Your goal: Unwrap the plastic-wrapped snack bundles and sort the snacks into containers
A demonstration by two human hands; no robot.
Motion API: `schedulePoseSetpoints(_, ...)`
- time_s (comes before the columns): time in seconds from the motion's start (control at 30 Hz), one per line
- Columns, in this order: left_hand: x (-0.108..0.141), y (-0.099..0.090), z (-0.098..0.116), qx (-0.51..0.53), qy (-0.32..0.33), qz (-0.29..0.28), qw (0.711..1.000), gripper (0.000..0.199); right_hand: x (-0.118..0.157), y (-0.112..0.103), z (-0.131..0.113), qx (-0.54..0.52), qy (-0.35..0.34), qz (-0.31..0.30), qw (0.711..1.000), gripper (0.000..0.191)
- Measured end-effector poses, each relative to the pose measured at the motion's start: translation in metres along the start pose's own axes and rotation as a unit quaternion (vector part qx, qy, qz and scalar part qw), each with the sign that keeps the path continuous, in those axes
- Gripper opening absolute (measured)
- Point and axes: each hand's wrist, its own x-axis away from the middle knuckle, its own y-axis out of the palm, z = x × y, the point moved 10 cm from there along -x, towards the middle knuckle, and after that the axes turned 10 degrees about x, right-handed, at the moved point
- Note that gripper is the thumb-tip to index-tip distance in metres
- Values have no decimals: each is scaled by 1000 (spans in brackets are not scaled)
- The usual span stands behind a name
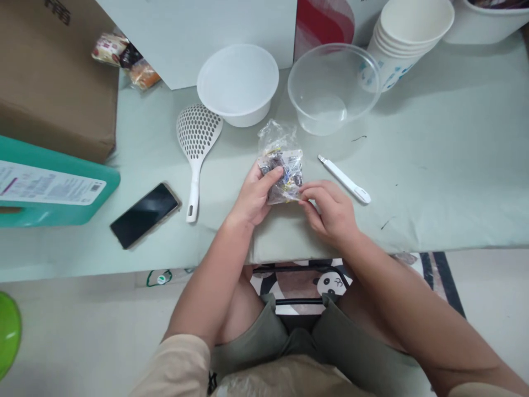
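Observation:
A crinkled clear plastic bag (291, 165) with dark, blue and yellow bits showing through it is held above the near part of the table. My left hand (258, 190) grips its left side, thumb across the front. At the bag's lower right corner, the fingertips of my right hand (328, 207) are pinched on the plastic. What exactly the bag contains is too small to make out. Just right of the bag lies a white utility knife (345, 179). Beyond it stand a white bowl (238, 82) and a clear plastic bowl (324, 110).
A white slotted skimmer (197, 143) and a black phone (145, 214) lie to the left. Farther left are a green container (95, 190) and a cardboard box (58, 82). Stacked paper cups (405, 41) stand at the back right. The table's front edge runs under my forearms.

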Motion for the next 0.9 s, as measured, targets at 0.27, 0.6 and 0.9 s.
schedulePoseSetpoints(0.27, -3, -23, 21, 46, 59, 76, 994, 35, 11, 11, -29, 18, -88, -17, 996, 16)
schedulePoseSetpoints(0.6, 1, -23, 25, 55, 61, 56, 995, 37, 3, 5, 18, -73, 93, -16, 993, 2)
schedulePoseSetpoints(0.9, 12, 21, -17, 32, -70, -55, 996, 24, 5, 13, 31, 4, 160, 18, 987, 25)
